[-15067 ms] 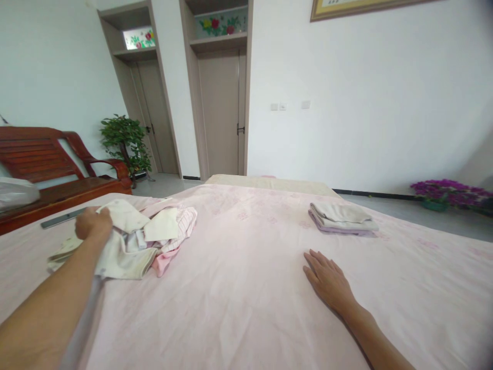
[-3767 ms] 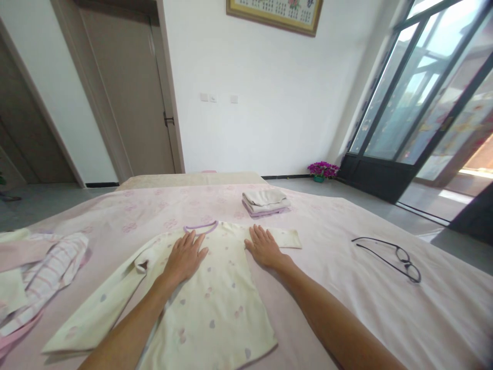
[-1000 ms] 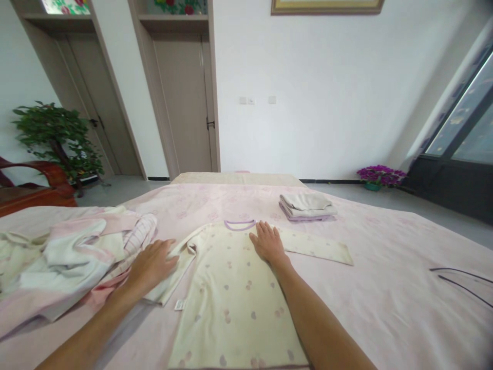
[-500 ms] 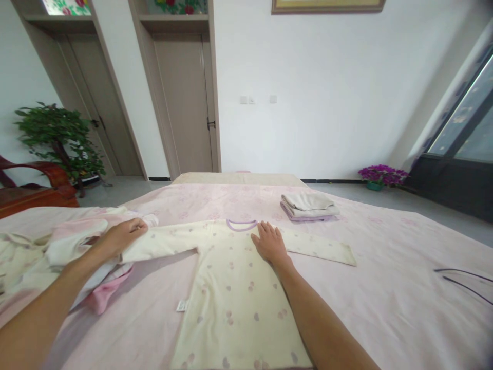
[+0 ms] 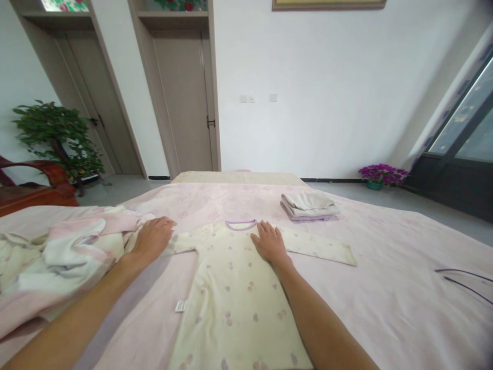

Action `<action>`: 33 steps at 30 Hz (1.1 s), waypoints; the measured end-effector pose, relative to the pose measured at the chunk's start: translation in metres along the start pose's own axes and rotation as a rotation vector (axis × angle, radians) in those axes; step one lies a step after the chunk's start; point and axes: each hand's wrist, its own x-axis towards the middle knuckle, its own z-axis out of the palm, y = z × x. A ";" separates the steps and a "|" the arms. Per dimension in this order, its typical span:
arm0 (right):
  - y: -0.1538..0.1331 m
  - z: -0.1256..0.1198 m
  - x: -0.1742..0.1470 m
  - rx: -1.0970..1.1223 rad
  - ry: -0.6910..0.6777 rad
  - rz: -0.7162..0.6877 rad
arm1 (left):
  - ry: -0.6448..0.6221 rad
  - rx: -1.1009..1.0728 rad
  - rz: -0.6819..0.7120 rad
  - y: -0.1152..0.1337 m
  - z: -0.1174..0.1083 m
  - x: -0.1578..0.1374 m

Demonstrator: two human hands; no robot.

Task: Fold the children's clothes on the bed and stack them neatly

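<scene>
A cream long-sleeved child's top [image 5: 234, 298] with a purple-trimmed neckline and small heart-like prints lies spread on the pink bed cover [image 5: 385, 303]. My right hand [image 5: 269, 240] rests flat beside the neckline, fingers stretched out and slightly apart. Over the left-hand sleeve lies my left hand [image 5: 154, 237], its fingers extended and pointing right; it covers much of that sleeve, and the fingers' undersides are hidden. The other sleeve stretches out flat to the right. A white tag [image 5: 180, 306] sticks out from the top's left side.
At left is a loose heap of pink, white and cream clothes [image 5: 77, 246]. A folded stack of clothes [image 5: 310, 206] sits further back on the right. Two dark thin strips [image 5: 466, 277] lie near the right edge. Beyond stand a wooden chair [image 5: 42, 180] and potted plants [image 5: 57, 136].
My left hand has let go of the sleeve's end and moved right along the sleeve, nearer the shoulder. My right hand has stayed in place beside the neckline.
</scene>
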 end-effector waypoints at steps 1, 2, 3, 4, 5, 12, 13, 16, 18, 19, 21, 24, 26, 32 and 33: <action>0.000 0.000 0.000 -0.002 -0.004 0.002 | 0.015 -0.089 0.063 0.014 0.007 -0.004; 0.000 -0.001 0.000 -0.007 -0.011 0.004 | 0.002 -0.167 0.120 0.026 0.016 -0.008; 0.000 -0.001 0.000 -0.013 -0.016 0.005 | -0.031 -0.211 0.152 0.036 0.024 -0.014; -0.001 -0.001 -0.001 -0.021 -0.021 0.005 | -0.076 -0.217 0.147 0.042 0.033 -0.020; -0.001 -0.002 -0.001 -0.030 -0.026 0.004 | -0.114 -0.198 0.114 0.046 0.042 -0.027; 0.000 -0.001 -0.001 -0.022 -0.022 -0.006 | -0.046 0.039 -0.124 0.007 0.059 -0.055; 0.000 -0.001 -0.001 -0.019 -0.019 -0.007 | 0.021 0.038 -0.105 0.001 0.056 -0.057; 0.000 0.000 -0.001 -0.010 -0.010 -0.006 | 0.193 -0.040 -0.004 -0.008 0.047 -0.063; 0.000 -0.001 -0.001 -0.006 -0.007 -0.006 | 0.227 -0.098 0.040 -0.011 0.041 -0.066; 0.000 -0.001 -0.001 -0.008 -0.010 -0.004 | 0.221 -0.114 0.049 -0.013 0.039 -0.067; -0.001 -0.002 -0.001 -0.017 -0.017 -0.001 | 0.182 -0.109 0.043 -0.017 0.034 -0.069; -0.001 -0.004 -0.001 -0.021 -0.026 -0.001 | 0.066 -0.054 0.035 -0.025 0.028 -0.070; -0.001 -0.005 -0.002 -0.014 -0.022 -0.001 | -0.013 0.003 0.021 -0.029 0.022 -0.070; -0.001 -0.006 -0.001 -0.015 -0.042 0.003 | -0.104 0.198 -0.053 -0.031 0.008 -0.071; -0.001 -0.006 0.000 -0.016 -0.049 0.007 | -0.112 0.228 -0.078 -0.030 0.006 -0.071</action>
